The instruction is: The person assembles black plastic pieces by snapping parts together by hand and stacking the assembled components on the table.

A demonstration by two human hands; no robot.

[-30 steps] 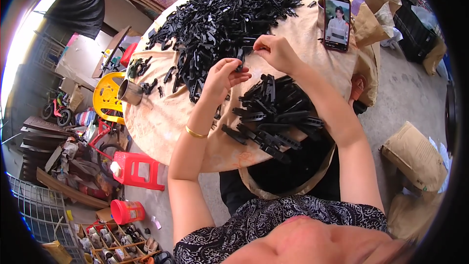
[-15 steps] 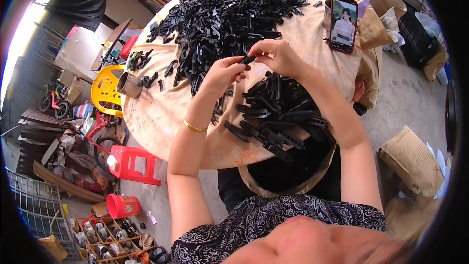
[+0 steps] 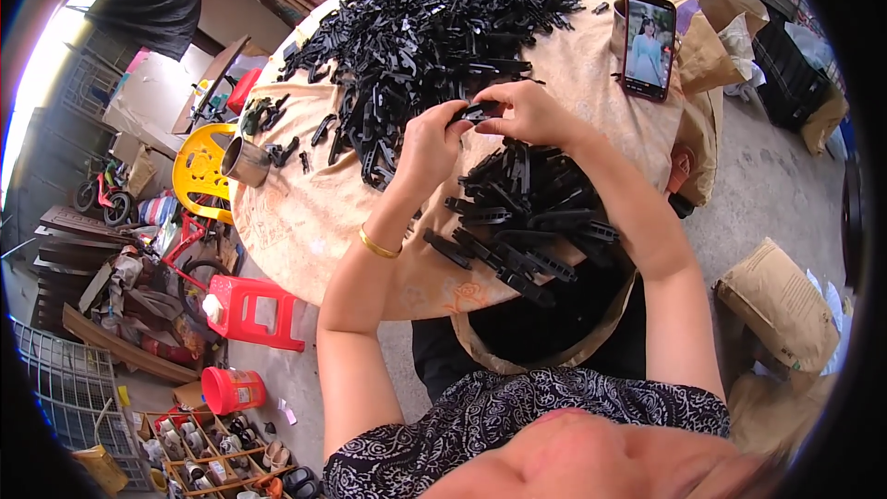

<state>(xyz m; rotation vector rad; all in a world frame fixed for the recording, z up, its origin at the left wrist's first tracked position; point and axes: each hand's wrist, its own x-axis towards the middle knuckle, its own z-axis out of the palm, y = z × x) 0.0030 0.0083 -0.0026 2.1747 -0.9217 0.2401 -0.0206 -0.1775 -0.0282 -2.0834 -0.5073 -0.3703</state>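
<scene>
Between my two hands, above the round table, is a small black plastic part. My left hand pinches its left end with thumb and forefinger. At its right end the fingers of my right hand are closed on it; they partly hide its shape. Just beyond my hands spreads a large pile of small black plastic pieces. Closer to me, under my right forearm, lies a heap of longer black slotted parts at the table's near edge.
A phone stands upright at the table's right, playing a video. A metal cup lies tilted at the left edge. An open sack is at my lap, below the heap. Red stool and yellow chair stand left; paper sacks right.
My left hand has turned and shifted slightly, its fingers now closer around the black part. My right hand has moved a little right and down. The phone's picture has changed.
</scene>
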